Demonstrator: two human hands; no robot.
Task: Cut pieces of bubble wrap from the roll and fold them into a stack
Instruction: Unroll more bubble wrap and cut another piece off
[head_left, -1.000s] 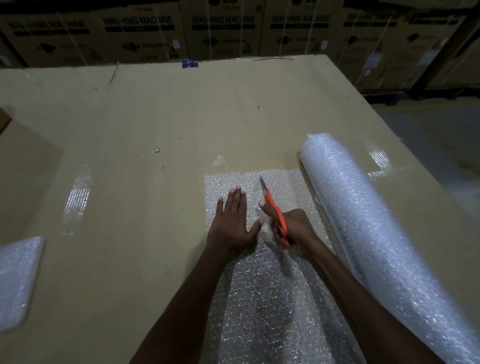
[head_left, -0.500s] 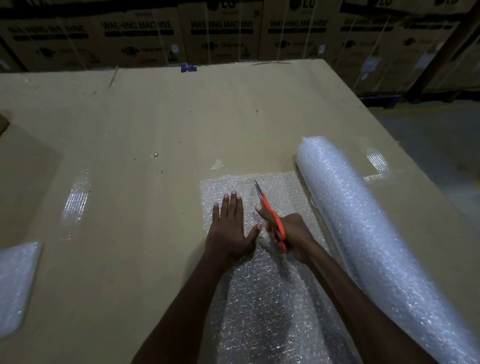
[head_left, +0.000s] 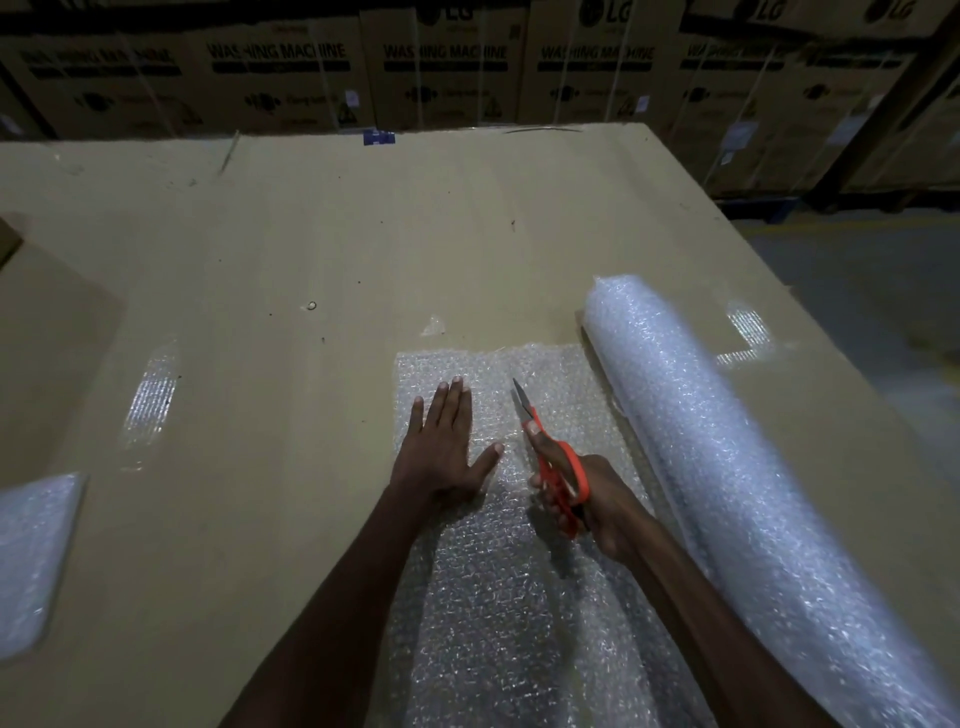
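Boxes (head_left: 436, 73) w/ "LG", "WASHING MACHINE"; left hand (head_left: 441, 447) flat on bubble wrap (head_left: 550, 374); right hand (head_left: 597, 504) grips scissors (head_left: 550, 452).

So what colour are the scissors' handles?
Bright orange: the scissors show best in the head view.

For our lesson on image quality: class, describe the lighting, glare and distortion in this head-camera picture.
Head view: dim overall, the stacked boxes darkest; glare patches on the cardboard table and sparkle on the bubble wrap roll; wide-angle bending curves the table's far edge; the left hand and the scissors look fairly sharp, the frame edges softer.
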